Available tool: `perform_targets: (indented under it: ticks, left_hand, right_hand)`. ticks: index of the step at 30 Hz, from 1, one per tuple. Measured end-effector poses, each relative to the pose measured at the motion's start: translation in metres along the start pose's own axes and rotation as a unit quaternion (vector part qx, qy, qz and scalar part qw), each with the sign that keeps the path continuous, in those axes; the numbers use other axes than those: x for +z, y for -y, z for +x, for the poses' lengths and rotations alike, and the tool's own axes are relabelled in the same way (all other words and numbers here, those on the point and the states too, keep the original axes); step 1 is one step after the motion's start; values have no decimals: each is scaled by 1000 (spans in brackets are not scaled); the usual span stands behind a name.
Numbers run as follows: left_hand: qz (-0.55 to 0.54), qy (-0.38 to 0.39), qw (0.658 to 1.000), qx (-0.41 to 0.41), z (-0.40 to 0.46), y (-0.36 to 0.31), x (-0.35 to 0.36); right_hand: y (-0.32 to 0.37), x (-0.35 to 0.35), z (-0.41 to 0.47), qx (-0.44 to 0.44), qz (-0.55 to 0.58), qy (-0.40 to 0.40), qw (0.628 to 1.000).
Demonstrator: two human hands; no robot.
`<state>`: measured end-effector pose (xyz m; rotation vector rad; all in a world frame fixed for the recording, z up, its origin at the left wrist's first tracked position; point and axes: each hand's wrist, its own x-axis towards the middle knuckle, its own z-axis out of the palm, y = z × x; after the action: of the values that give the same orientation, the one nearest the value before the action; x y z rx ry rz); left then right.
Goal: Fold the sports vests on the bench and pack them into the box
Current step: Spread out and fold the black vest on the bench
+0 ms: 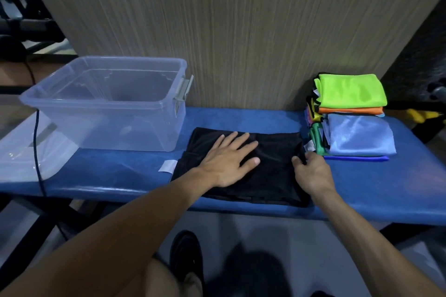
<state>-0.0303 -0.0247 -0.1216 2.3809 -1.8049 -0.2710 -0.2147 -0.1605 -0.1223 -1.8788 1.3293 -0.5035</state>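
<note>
**Black vest pinned flat on the bench, box to its left**

A black vest [253, 169] lies flat on the blue bench [362, 188], and everything else is placed from it. The left hand [226, 164] rests on its middle with fingers straight and spread, palm down on the cloth. The right hand [311, 171] is at the vest's right edge, thumb and fingers curled and pinching the fabric there. A white label [167, 166] sticks out from the vest's left side, lying on the bench.

Left of the vest, just beyond its far left corner, stands a clear plastic box [103, 103] with a grey latch [184, 90] on the side facing the vest; nothing shows inside it. Left of the box lies a clear lid [29, 149], crossed by a dark cable [36, 142].

Right of the vest, just beside the pinching hand, sits a stack of folded vests [350, 116]: lime green on top, orange below, then light blue and a blue one lowest. Behind the vest rises a striped wall panel [241, 31].
</note>
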Motion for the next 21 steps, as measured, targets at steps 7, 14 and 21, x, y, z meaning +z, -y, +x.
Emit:
perform_targets:
  ticks: [7,14,21]
  left_hand:
    - [43,-42,998,-13,-5,16,-1]
    - [23,37,998,49,3,-28,16]
    - [-42,39,997,54,6,-50,4]
  right_hand:
    - [-3,-5,0,6,-4,-16,1000]
    - [-6,-18,-6,11,58,-37,998]
    - [3,-26,-12,22,98,-9,995]
